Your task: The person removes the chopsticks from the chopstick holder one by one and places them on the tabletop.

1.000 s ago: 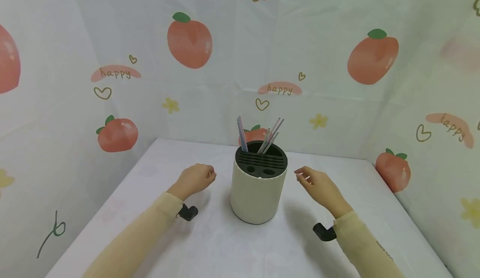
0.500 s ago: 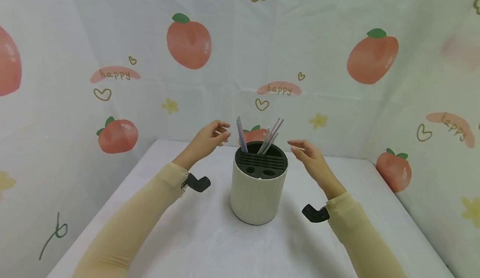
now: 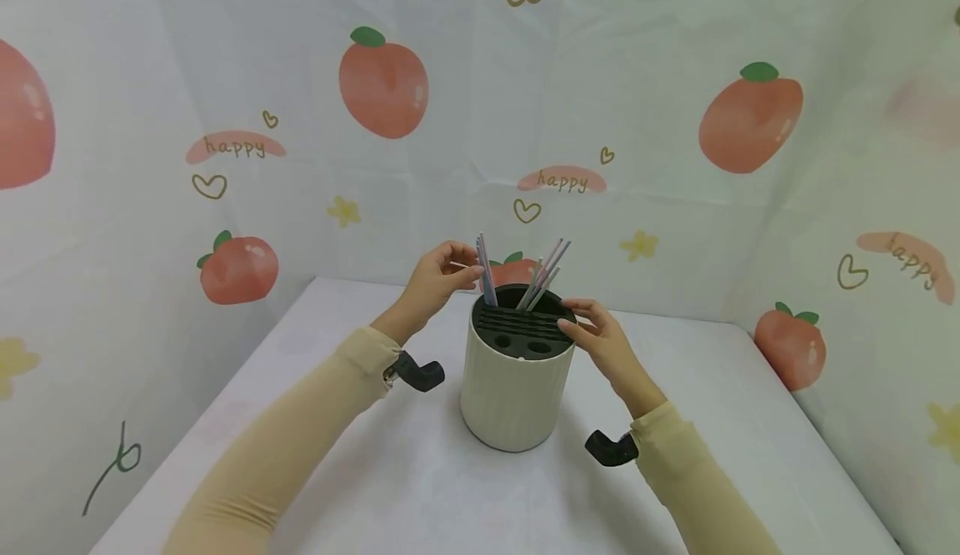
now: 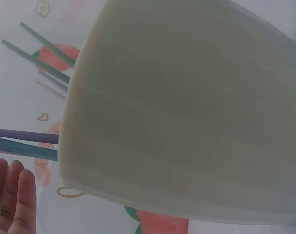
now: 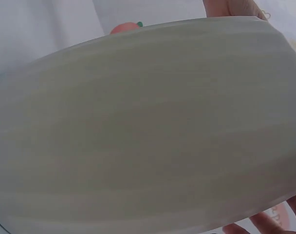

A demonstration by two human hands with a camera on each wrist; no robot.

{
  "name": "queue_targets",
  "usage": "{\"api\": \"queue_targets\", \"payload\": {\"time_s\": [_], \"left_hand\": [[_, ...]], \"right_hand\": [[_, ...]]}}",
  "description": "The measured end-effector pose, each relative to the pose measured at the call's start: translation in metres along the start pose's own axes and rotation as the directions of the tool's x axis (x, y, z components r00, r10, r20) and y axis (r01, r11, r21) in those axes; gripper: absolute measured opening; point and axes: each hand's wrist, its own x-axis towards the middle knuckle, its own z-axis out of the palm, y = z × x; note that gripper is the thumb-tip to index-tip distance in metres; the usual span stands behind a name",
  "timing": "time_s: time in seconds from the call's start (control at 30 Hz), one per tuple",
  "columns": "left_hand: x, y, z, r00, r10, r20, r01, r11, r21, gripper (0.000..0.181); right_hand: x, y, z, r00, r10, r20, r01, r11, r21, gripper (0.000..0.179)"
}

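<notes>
A cream cylindrical holder [image 3: 513, 397] with a black slotted top [image 3: 517, 322] stands upright on the table. Two bunches of thin pastel rods lean in its back opening: left rods [image 3: 485, 272] and right rods [image 3: 542, 276]. My left hand [image 3: 437, 278] hovers beside the left rods, fingers loosely bent. The left wrist view shows its fingers [image 4: 21, 200] a short gap from the purple and teal rods [image 4: 26, 146]. My right hand [image 3: 600, 337] grips the holder's right rim, thumb in front, fingers behind. In the right wrist view the holder partly hides its fingers [image 5: 265, 224].
The white table [image 3: 345, 472] meets a cloth backdrop [image 3: 450, 188] printed with peaches and hearts, behind and at both sides. Black wrist mounts hang under the left sleeve [image 3: 337, 397] and the right sleeve [image 3: 690, 463].
Both hands rose from beside the holder. My left hand came in from the left to the left rods; my right hand moved left and down onto the rim. The holder stayed put.
</notes>
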Motion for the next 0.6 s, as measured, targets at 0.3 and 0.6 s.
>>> {"api": "queue_targets", "payload": {"time_s": [0.3,0.6], "left_hand": [[-0.0002,-0.0053,0.0037,1.000,0.020,0.016,-0.020,1.000,-0.007,0.022],[0.0016,-0.0051,0.0061,1.000,0.029,0.008,-0.029,1.000,-0.007,0.016]], "right_hand": [[-0.0018,0.0015,0.0013,1.000,0.018,-0.009,-0.018,1.000,-0.004,0.044],[-0.0027,0.0011,0.0015,0.999,0.034,-0.001,-0.034,0.999,0.008,0.045]]}}
